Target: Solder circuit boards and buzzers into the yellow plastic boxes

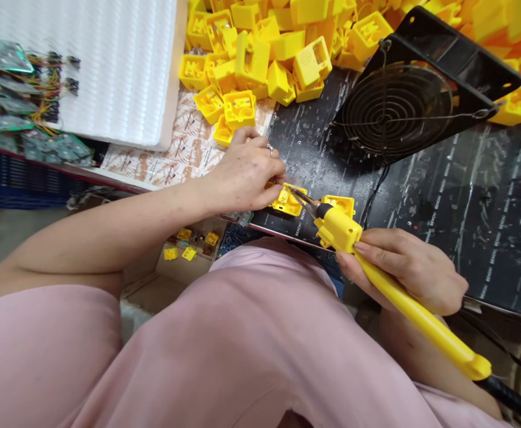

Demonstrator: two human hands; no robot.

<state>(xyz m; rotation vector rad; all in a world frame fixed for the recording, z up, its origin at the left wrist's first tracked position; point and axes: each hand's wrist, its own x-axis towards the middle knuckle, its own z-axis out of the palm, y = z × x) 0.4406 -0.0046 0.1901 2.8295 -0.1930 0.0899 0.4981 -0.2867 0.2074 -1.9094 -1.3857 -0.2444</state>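
Right hand [403, 267] wrapped round yellow iron [343, 230], left hand [246, 172] curled at housing [292, 205], pinch unclear; slipping, the probably hot tip [303, 196] could burn nearby skin.

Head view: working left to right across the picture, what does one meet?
Circuit boards → left hand → open yellow housing beside its fingertips → right hand, gripping the yellow-handled tool.
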